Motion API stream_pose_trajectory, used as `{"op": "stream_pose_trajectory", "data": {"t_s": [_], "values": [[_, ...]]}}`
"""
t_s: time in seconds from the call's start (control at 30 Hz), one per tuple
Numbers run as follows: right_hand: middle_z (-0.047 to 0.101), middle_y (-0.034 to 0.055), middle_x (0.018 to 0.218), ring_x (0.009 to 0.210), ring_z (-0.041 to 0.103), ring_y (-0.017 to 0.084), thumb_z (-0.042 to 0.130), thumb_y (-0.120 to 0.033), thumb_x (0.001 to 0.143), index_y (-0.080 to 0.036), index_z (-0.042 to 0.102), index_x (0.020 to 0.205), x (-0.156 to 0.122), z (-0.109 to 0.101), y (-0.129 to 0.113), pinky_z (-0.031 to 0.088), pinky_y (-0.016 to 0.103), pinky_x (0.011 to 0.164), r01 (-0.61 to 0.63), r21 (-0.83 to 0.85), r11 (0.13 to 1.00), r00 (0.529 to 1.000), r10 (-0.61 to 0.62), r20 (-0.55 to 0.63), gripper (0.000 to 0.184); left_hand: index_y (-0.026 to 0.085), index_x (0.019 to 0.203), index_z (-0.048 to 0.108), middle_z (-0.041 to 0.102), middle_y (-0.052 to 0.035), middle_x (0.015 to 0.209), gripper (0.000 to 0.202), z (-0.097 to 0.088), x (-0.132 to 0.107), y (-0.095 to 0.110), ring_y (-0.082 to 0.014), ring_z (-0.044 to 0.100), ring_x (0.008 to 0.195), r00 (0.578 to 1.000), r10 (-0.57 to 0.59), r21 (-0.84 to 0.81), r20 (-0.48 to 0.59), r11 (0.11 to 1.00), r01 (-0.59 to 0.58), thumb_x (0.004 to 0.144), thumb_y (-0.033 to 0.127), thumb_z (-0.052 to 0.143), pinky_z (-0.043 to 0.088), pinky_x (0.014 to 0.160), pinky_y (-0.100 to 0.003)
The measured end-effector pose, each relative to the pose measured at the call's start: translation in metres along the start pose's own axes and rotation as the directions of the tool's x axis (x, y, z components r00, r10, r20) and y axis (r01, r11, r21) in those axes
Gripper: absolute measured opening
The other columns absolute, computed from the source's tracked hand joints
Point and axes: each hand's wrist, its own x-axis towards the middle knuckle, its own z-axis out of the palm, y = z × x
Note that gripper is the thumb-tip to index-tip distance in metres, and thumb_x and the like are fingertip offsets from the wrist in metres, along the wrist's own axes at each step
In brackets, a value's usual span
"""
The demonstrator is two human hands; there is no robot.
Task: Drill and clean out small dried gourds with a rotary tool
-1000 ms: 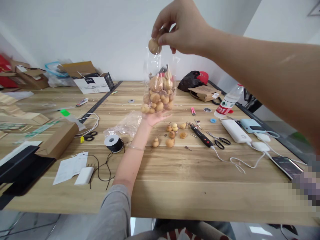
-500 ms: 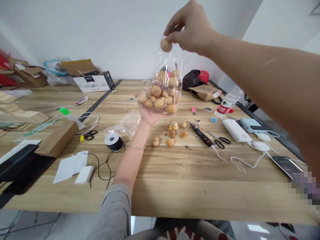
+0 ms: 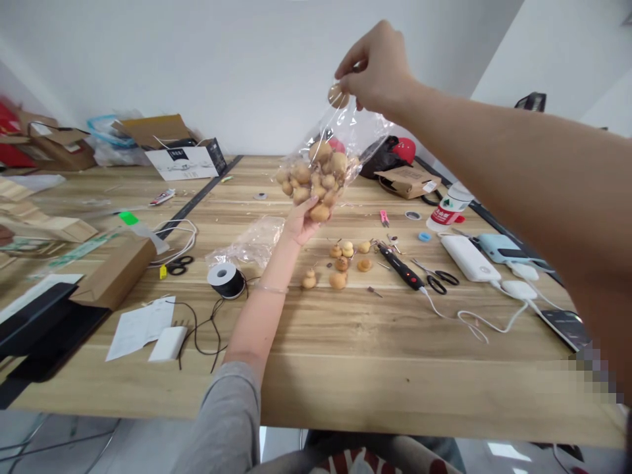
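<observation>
A clear plastic bag (image 3: 312,160) full of small dried gourds (image 3: 320,153) is held up over the table, tilted. My left hand (image 3: 302,224) grips its lower end from below, thumb lying across the gourds. High above, my right hand (image 3: 378,69) pinches the bag's top, fingers closed. A round tan gourd (image 3: 338,96) sits right under those fingertips, behind the film; whether the fingers grip it through the plastic is unclear. On the table beneath lie several loose gourds (image 3: 338,281), some with a narrow waist.
A black pen-shaped electric tool (image 3: 402,268) with a white cable lies beside black scissors (image 3: 437,280). Left of the gourds are a black cord spool (image 3: 226,281) and crumpled plastic (image 3: 251,240). A bottle (image 3: 448,207), white power bank (image 3: 469,257) and phone (image 3: 565,328) stand or lie at right.
My right hand has come down slightly and to the right, still pinching the bag. The bag now leans more, and my left hand has turned from a flat palm beneath it to a grip.
</observation>
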Motion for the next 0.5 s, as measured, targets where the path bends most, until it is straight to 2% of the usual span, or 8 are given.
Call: {"op": "stream_pose_trajectory", "data": {"t_s": [0.07, 0.13, 0.27, 0.4, 0.5], "values": [[0.044, -0.0068, 0.048, 0.046, 0.048, 0.009, 0.075, -0.008, 0.075, -0.005, 0.071, 0.076, 0.000, 0.001, 0.002, 0.052, 0.036, 0.057, 0.053, -0.079, 0.996, 0.998, -0.056, -0.043, 0.005, 0.015, 0.105, 0.063, 0.073, -0.0078, 0.099, 0.023, 0.000, 0.001, -0.001, -0.0164, 0.069, 0.091, 0.999, 0.015, -0.003, -0.041, 1.000, -0.015, 0.083, 0.012, 0.060, 0.054, 0.073, -0.026], [0.046, -0.0073, 0.045, 0.043, 0.051, 0.009, 0.077, -0.010, 0.074, -0.005, 0.072, 0.077, 0.003, 0.000, 0.005, 0.048, 0.028, 0.049, 0.089, -0.116, 0.989, 0.996, -0.091, -0.012, 0.007, 0.015, 0.101, 0.063, 0.073, -0.0050, 0.089, 0.022, -0.001, 0.002, -0.002, -0.0145, 0.068, 0.083, 0.997, 0.024, -0.009, -0.074, 1.000, -0.024, 0.080, 0.010, 0.061, 0.054, 0.072, -0.026], [0.046, -0.0093, 0.038, 0.043, 0.053, 0.008, 0.076, -0.009, 0.073, -0.006, 0.073, 0.080, 0.007, 0.000, 0.011, 0.044, 0.022, 0.045, 0.103, -0.127, 0.987, 0.992, -0.093, 0.082, 0.008, 0.015, 0.093, 0.062, 0.071, -0.0022, 0.080, 0.018, -0.010, 0.008, -0.004, -0.0132, 0.066, 0.074, 0.982, 0.025, 0.015, -0.186, 1.000, -0.023, 0.076, 0.007, 0.062, 0.052, 0.071, -0.027], [0.049, -0.0130, 0.041, 0.049, 0.049, 0.003, 0.069, 0.000, 0.072, -0.009, 0.074, 0.080, 0.001, 0.021, 0.032, 0.047, 0.017, 0.059, 0.108, -0.135, 0.985, 0.983, -0.086, 0.165, 0.013, 0.014, 0.084, 0.062, 0.068, -0.0001, 0.070, 0.015, -0.034, 0.020, -0.013, -0.0105, 0.060, 0.064, 0.941, 0.010, 0.071, -0.339, 0.997, 0.015, 0.073, 0.005, 0.066, 0.048, 0.066, -0.025], [0.050, -0.0137, 0.046, 0.060, 0.047, 0.002, 0.062, 0.013, 0.067, -0.012, 0.071, 0.072, -0.016, 0.047, 0.061, 0.046, 0.016, 0.079, 0.131, -0.122, 0.984, 0.968, -0.100, 0.231, 0.027, 0.012, 0.079, 0.060, 0.063, -0.0004, 0.060, 0.016, -0.054, 0.027, -0.024, -0.0109, 0.056, 0.059, 0.927, -0.018, 0.081, -0.374, 0.995, 0.052, 0.070, 0.000, 0.066, 0.046, 0.063, -0.026]]}}
